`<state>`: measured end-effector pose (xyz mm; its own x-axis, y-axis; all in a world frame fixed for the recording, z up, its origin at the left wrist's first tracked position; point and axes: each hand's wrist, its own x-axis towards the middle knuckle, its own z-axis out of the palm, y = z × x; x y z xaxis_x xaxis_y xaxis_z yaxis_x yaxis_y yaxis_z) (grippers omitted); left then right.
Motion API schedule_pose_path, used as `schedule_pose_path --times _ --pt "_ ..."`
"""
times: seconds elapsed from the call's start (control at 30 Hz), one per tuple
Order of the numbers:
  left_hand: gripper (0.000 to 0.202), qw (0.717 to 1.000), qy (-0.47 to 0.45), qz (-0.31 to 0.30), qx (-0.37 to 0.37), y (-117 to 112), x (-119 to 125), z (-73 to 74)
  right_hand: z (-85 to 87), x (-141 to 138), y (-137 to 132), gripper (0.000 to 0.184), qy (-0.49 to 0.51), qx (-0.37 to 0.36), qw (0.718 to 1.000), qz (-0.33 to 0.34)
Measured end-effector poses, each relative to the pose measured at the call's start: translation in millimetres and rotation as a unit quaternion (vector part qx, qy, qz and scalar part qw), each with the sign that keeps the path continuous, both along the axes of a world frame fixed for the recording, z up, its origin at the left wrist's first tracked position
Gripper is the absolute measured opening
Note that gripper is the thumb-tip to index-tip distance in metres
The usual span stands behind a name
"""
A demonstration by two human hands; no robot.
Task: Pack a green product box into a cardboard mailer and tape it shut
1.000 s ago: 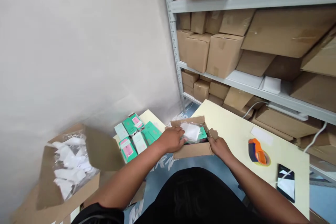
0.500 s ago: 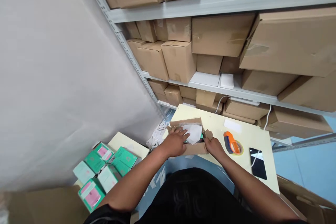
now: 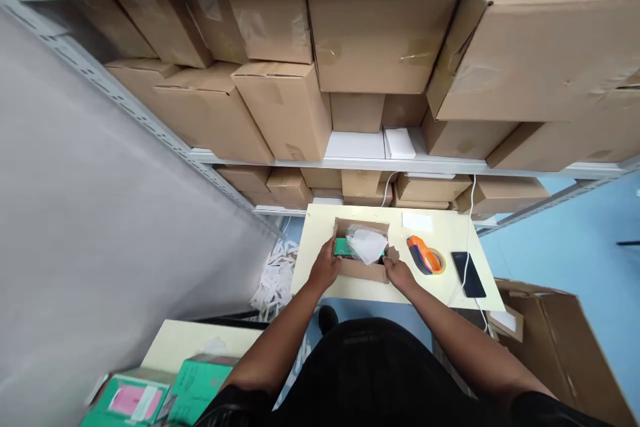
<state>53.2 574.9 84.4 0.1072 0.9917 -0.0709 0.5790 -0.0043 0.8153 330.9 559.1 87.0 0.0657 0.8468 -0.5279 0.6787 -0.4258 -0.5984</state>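
Note:
A small open cardboard box (image 3: pixel 361 271) rests on the cream table (image 3: pixel 310 233). Inside it lie a green carton (image 3: pixel 343 247) and, partly over that, a crumpled white sheet or wrap (image 3: pixel 367 244), its material unclear. My left hand (image 3: pixel 325 268) grips the box's left wall, thumb on the inner side. On the opposite side my right hand (image 3: pixel 399 273) is closed on the right wall, beside a torn cardboard flap (image 3: pixel 393 254). Part of the fingers of each hand is hidden by the box.
Right of the box lie an orange tape dispenser (image 3: pixel 424 255), a black phone (image 3: pixel 469 274) with a white cable, and a white slip (image 3: pixel 417 221). Shelves behind hold cardboard boxes (image 3: pixel 285 107). Green cartons (image 3: pixel 200 387) sit lower left; paper scraps (image 3: pixel 274 280) cover the floor.
My left hand has moved from the white sheet to the box's left wall. The box now sits straighter, and the green carton shows more. The view has turned rightward.

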Motion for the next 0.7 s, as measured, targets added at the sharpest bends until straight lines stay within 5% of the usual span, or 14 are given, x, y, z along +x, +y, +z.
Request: schedule_pose_path --times 0.17,0.3,0.4,0.57,0.7 --pt "0.069 0.987 0.063 -0.142 0.044 16 -18 -8.9 -16.3 16 -13 0.079 0.056 0.216 0.971 0.085" --pt "0.066 0.969 0.090 -0.214 0.081 26 -33 -11.3 -18.4 37 -14 0.104 -0.026 0.231 0.950 0.208" --pt "0.065 0.958 0.103 -0.247 0.106 33 -38 -10.8 -15.0 38 -2 0.096 -0.106 0.235 0.938 0.233" --pt "0.060 0.955 0.120 -0.246 0.117 33 -37 -6.5 -21.4 22 15 0.087 -0.121 0.265 0.935 0.202" --pt "0.058 0.969 0.097 -0.176 0.141 45 -31 4.7 -34.0 21 12 0.074 -0.081 0.303 0.935 0.166"
